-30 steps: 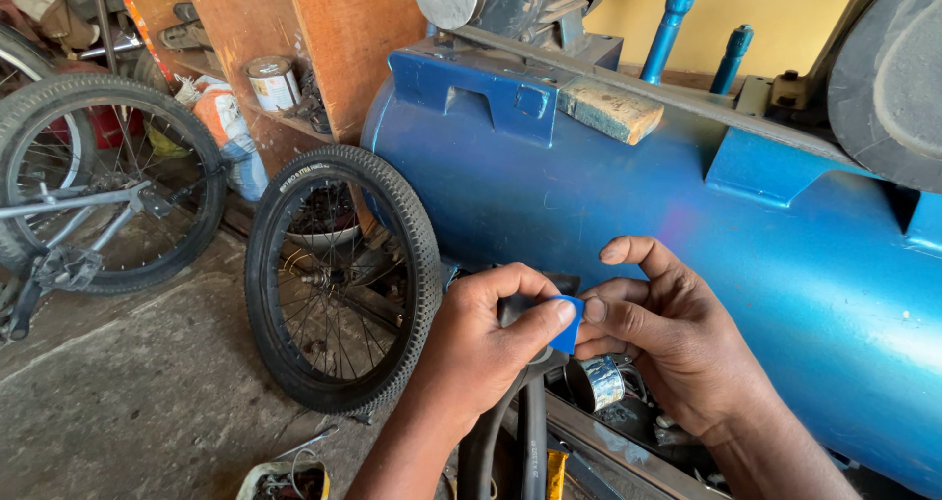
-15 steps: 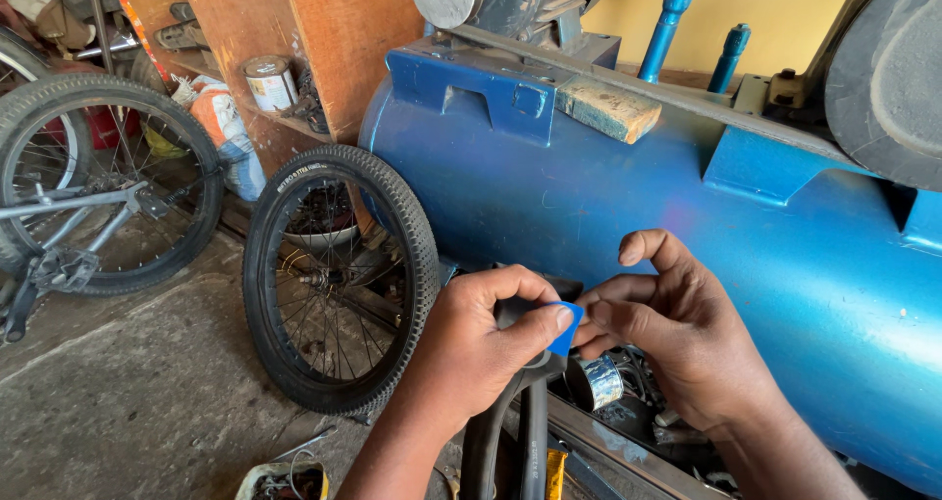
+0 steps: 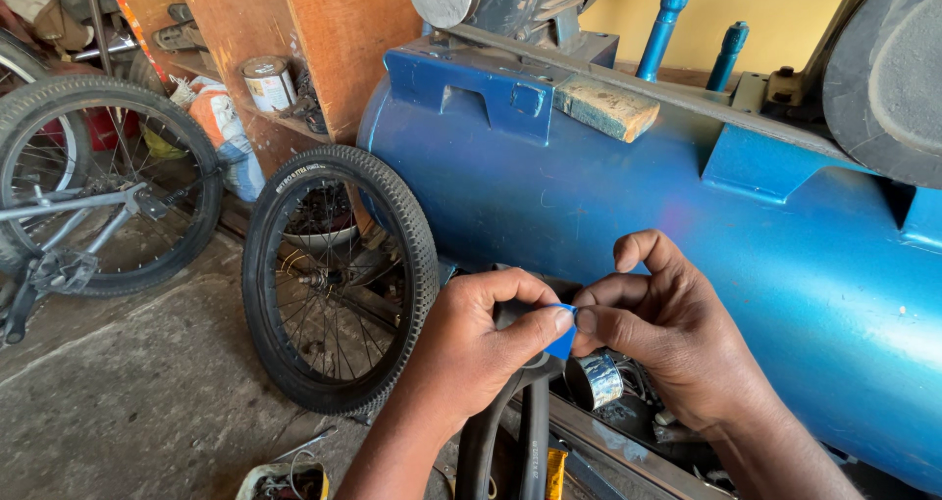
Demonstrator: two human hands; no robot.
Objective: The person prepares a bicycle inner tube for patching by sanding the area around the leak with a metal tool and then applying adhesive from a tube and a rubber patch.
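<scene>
both hands, left hand [image 3: 481,348] and right hand [image 3: 667,333], grip pinching blue patch [image 3: 562,335] on black tube [image 3: 520,431].

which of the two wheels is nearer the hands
The small wheel leaning against the blue tank, just left of the left hand; the other wheel is at the far left.

Behind the pinched patch [image 3: 562,335] lies the compressor tank [image 3: 628,215], a wood block [image 3: 605,107] on it; a small wheel [image 3: 339,279] leans left; the inner tube [image 3: 525,431] hangs below.
</scene>
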